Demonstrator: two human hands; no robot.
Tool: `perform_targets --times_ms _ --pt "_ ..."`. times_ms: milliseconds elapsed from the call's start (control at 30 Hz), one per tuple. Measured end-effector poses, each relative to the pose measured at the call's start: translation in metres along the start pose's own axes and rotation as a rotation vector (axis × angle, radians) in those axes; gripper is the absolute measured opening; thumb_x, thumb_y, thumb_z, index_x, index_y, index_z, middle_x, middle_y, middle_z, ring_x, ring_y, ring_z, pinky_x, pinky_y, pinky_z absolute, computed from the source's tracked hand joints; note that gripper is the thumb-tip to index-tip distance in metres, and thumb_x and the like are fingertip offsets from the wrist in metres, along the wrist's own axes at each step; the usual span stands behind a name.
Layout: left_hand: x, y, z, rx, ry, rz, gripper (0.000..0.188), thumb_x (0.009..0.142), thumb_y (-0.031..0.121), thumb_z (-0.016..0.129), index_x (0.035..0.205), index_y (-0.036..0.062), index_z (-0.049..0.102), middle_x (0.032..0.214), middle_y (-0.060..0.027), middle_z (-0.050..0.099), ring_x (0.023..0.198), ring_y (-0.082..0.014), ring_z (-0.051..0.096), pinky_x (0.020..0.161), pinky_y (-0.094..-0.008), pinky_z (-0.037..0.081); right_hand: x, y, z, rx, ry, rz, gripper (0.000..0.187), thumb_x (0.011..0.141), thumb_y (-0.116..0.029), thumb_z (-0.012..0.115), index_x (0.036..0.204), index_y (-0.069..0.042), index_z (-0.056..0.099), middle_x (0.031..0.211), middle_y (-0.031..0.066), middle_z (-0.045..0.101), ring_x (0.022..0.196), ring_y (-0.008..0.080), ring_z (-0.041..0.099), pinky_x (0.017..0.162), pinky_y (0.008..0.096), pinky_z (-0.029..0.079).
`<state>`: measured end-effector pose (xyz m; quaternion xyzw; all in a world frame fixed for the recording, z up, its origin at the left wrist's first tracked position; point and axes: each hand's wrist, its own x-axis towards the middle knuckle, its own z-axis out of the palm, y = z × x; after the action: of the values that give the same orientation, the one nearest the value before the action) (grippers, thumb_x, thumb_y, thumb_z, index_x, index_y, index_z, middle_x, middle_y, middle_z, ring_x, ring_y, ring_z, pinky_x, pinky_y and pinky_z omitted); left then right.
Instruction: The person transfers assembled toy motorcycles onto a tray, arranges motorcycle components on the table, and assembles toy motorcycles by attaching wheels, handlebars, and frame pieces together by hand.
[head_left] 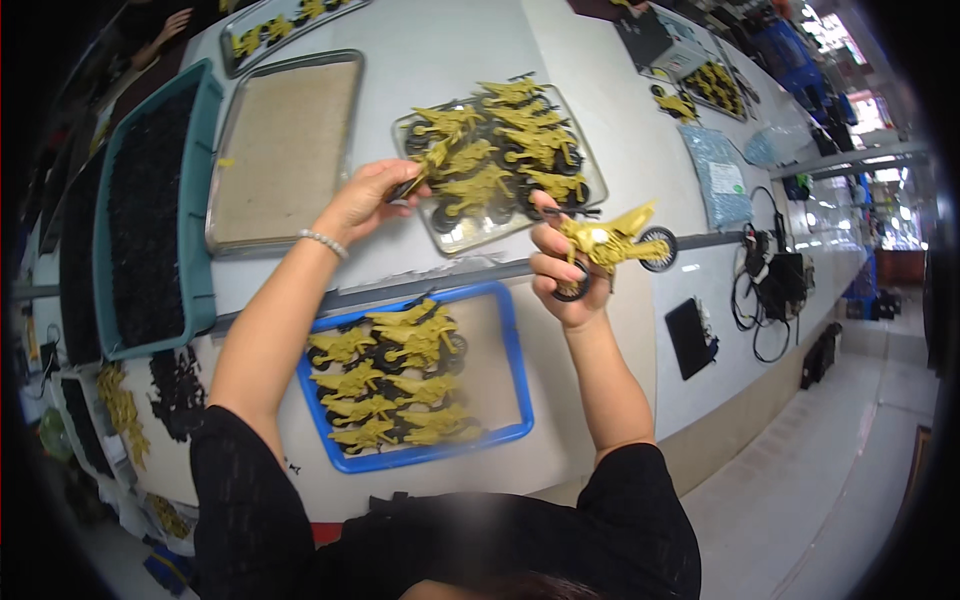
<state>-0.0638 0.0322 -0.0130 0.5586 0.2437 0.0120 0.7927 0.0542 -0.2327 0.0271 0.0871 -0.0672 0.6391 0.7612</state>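
"As the head view looks down on the white bench [440,40], what does the left hand [365,203] have?"

"Thumb and fingers are pinched narrow on the dark lower end of a tilted yellow-and-black toy motorcycle [441,152]. It hangs over the left side of a pale rectangular tray with rounded corners [480,238], which is crowded with similar yellow-and-black bikes [540,140]. Whether it touches them, I cannot tell. On that wrist is a bracelet of pale beads [325,241]."

"And the right hand [553,267]?"

"Its fingers are curled around the front of another yellow toy motorcycle with black spoked wheels [605,240]. One wheel sits at the fingertips; the other points away to the right. This bike is held up beside the pale tray's lower right corner."

"What lies nearer the person?"

"A rectangular tray with a bright blue rim [523,400], holding more yellow bikes [390,380] grouped on its left, with its pale floor showing on the right."

"And farther left?"

"A beige-floored rectangular tray [285,150] with a small yellow piece [226,162] near its left edge, then a long teal plastic tub [197,200] filled with small black parts [150,210]."

"Anything to the right?"

"A bluish translucent packet [715,175], and a flat black rectangular object [687,338] nearer the bench's edge."
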Motion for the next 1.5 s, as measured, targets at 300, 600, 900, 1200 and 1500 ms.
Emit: perform_targets --times_ms 300,600,900,1200,1500 --pt "-0.048 -0.018 0.037 -0.85 -0.386 -0.084 0.043 0.089 0.043 0.051 0.106 0.0027 0.053 0.08 -0.0082 0.057 0.069 -0.0164 0.046 0.064 -0.0296 0.039 -0.04 0.026 -0.013 -0.005 0.043 -0.027 0.092 0.08 -0.031 0.07 0.146 -0.004 0.012 0.102 0.0081 0.047 0.081 0.0193 0.053 0.081 0.0409 0.047" --pt "-0.154 -0.026 0.01 -0.296 -0.192 0.043 0.032 0.087 0.023 0.064 0.108 0.0011 0.055 0.097 -0.0084 0.062 0.078 -0.0124 0.058 0.071 -0.0246 0.049 -0.079 0.038 -0.012 -1.439 0.807 -0.104 0.065 0.078 0.008 0.048 0.14 -0.005 0.034 0.104 0.0072 0.053 0.087 0.013 0.058 0.068 0.0227 0.047" --pt "-0.251 -0.074 0.005 0.032 0.248 -0.036 0.036 0.078 -0.004 0.068 0.11 0.0006 0.053 0.099 -0.0042 0.06 0.09 -0.0091 0.058 0.08 -0.0216 0.048 -0.086 0.058 -0.052 -1.934 1.05 -0.236 0.06 0.08 0.006 0.049 0.137 -0.004 0.037 0.097 0.0097 0.056 0.083 0.0149 0.058 0.07 0.026 0.048" --pt "-0.254 -0.072 -0.006 0.532 0.358 0.03 0.038 0.072 0.006 0.075 0.105 0.0023 0.057 0.097 -0.0027 0.061 0.085 -0.0092 0.057 0.077 -0.0233 0.047 -0.077 0.066 -0.054 -2.354 0.758 -0.065 0.071 0.069 0.0 0.057 0.137 -0.006 0.037 0.118 0.0186 0.049 0.11 0.0356 0.047 0.096 0.0408 0.039" --pt "-0.227 -0.069 -0.039 0.956 0.253 0.236 0.036 0.068 0.012 0.075 0.099 0.0038 0.059 0.101 -0.0096 0.061 0.098 -0.0275 0.054 0.087 -0.0343 0.044 -0.041 0.011 -0.027 -2.228 0.785 -0.094 0.054 0.078 -0.007 0.061 0.131 -0.004 0.047 0.124 0.0168 0.053 0.116 0.0288 0.051 0.099 0.0367 0.039"
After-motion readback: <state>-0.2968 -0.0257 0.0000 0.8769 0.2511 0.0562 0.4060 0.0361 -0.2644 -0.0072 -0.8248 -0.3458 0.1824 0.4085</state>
